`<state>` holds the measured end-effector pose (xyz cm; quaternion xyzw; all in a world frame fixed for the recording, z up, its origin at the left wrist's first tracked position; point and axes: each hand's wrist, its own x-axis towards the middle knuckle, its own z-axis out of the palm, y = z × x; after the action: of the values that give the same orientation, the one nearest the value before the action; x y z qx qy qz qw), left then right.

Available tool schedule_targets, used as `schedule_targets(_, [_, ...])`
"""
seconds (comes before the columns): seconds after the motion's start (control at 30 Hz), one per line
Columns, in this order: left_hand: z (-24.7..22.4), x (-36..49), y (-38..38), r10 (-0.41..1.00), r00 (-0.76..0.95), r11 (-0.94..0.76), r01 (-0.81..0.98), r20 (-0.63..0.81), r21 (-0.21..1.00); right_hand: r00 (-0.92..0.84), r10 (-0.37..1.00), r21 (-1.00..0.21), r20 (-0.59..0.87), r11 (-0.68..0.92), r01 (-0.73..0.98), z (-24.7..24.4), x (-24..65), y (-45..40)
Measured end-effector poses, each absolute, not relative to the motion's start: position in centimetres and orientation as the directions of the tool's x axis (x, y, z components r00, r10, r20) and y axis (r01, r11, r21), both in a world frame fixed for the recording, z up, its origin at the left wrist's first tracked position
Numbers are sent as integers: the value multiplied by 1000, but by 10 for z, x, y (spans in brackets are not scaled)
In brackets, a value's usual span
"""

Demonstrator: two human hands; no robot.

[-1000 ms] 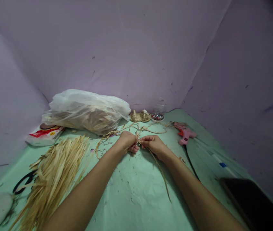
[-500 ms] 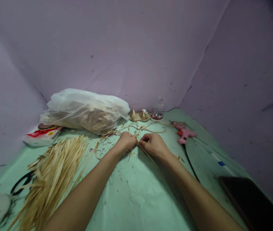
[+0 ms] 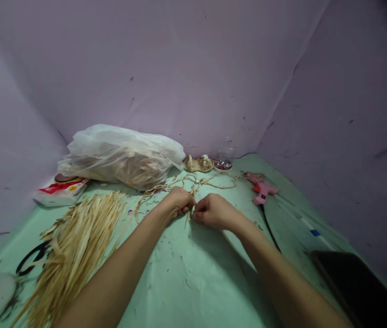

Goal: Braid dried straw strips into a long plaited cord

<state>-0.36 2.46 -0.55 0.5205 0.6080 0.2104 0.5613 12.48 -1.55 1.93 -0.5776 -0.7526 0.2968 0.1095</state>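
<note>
Near the middle of the table, my left hand (image 3: 181, 200) is closed, thumb and fingers pinching the near end of a braided natural-fibre cord (image 3: 216, 183). Close beside it on the right, my right hand (image 3: 216, 211) is closed too, its fingertips pinched on a thin fibre strand at the same spot. Most of that strand is hidden by the hand. Loose ends stick out below the fingers. Beyond both hands the cord lies in loops on the green surface. A bundle of dry, flat fibre strips (image 3: 80, 241) spreads out to the left of my left forearm.
A plastic bag of fibre (image 3: 121, 157) lies against the back wall, beside a red-and-white packet (image 3: 63, 191). Woven slippers (image 3: 199, 164) and a tub of beads (image 3: 223, 164) stand behind the hands. Rightward are a pink glue gun (image 3: 264, 189) and a phone-like dark slab (image 3: 357, 287). Black scissor handles (image 3: 31, 258) lie left.
My right hand has turned and shifted slightly down, its fingertips still close to my left hand. The strand that trailed under my right wrist is now mostly out of sight.
</note>
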Motion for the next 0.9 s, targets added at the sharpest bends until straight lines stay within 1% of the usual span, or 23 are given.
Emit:
schedule_targets(0.03, [-5,-4,25,867,179,368,400,-465,839,-312,921,-630,-234,101,770,22,132,-12])
schedule_targets(0.07, [-4,-5,25,864,188,367,401,-468,839,-275,930,-682,-242,38,731,23,138,-8])
schedule_targets(0.13, [0,-6,24,857,204,368,401,-474,839,-75,986,-740,-149,-61,670,24,146,-1])
schedule_targets(0.2, [4,-6,23,855,208,372,395,-476,840,76,995,-814,-66,-98,573,20,145,4])
schedule_targets(0.23, [6,-6,22,854,209,374,391,-477,841,85,993,-863,-79,-111,494,17,141,5])
schedule_targets(0.3, [9,-7,21,857,206,372,388,-473,843,6,981,-939,-195,-188,287,9,130,5])
schedule_targets(0.33, [11,-7,20,860,203,367,391,-468,844,-32,963,-944,-266,-254,213,5,125,5])
schedule_targets(0.37, [11,-7,20,863,204,358,397,-462,845,-53,952,-941,-303,-290,173,1,120,4])
schedule_targets(0.43, [11,-6,19,870,216,333,407,-444,851,-58,937,-929,-345,-332,165,-5,115,3])
schedule_targets(0.53, [10,-3,19,885,225,289,422,-408,859,-36,933,-919,-358,-345,189,-13,118,4])
schedule_targets(0.6, [10,-1,18,894,222,263,440,-388,859,-39,931,-921,-362,-351,170,-16,121,5])
schedule_targets(0.73, [10,-8,20,889,263,187,539,-375,821,-53,931,-922,-362,-349,168,-17,124,6])
schedule_targets(0.8, [7,-17,26,907,225,142,633,-357,761,-49,929,-918,-368,-355,175,-16,123,6])
schedule_targets(0.9, [1,-36,39,955,86,139,714,-282,687,-55,927,-920,-370,-358,159,-16,123,6])
